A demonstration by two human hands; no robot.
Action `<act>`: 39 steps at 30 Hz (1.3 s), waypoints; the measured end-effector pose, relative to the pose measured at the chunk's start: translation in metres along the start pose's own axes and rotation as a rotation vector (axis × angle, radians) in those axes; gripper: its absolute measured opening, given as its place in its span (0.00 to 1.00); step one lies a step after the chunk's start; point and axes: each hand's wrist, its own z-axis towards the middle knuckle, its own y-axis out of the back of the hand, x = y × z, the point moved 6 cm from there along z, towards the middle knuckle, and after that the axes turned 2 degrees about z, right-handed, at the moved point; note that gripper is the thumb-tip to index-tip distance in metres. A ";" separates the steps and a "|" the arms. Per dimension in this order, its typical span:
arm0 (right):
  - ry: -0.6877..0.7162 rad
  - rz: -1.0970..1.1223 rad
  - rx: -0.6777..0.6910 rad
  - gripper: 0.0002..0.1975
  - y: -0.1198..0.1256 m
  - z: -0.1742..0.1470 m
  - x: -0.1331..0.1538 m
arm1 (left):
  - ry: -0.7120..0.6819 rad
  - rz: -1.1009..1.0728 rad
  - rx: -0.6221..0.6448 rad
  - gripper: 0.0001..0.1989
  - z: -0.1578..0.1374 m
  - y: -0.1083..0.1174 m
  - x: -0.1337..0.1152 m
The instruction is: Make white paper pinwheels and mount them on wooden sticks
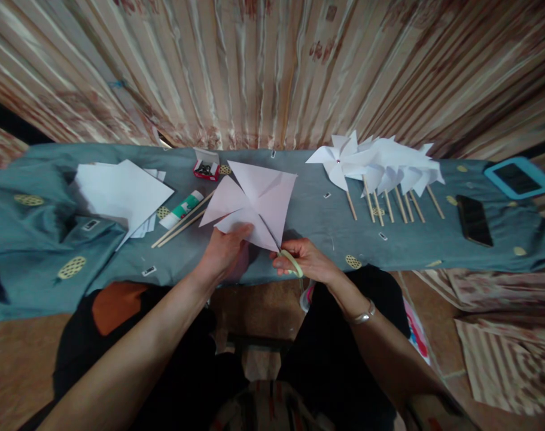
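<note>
My left hand grips the near edge of a white paper square, thumb on top. The square has slits running in from its corners toward the middle, and its flaps spread apart a little. In my right hand is a pair of scissors with pale green handles. Their blades lie at the paper's near right corner, along a slit; most of the blade length is hidden. Left of the paper lie a glue stick with a green and white label and thin wooden sticks.
A stack of white paper lies at the left. Behind the glue stick sits an open red box of small dark pieces. Several paper pinwheels on sticks lie at right, beside a phone and a blue-framed device. A curtain hangs behind.
</note>
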 end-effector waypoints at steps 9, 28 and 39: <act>0.016 -0.003 0.004 0.26 0.000 0.000 0.000 | 0.004 -0.008 0.031 0.14 -0.002 -0.004 0.001; 0.051 -0.051 0.007 0.25 0.000 -0.001 0.002 | -0.016 0.038 0.047 0.10 0.000 0.000 0.006; 0.027 -0.051 -0.001 0.26 0.001 0.001 -0.002 | -0.025 0.071 0.053 0.08 0.000 0.000 0.003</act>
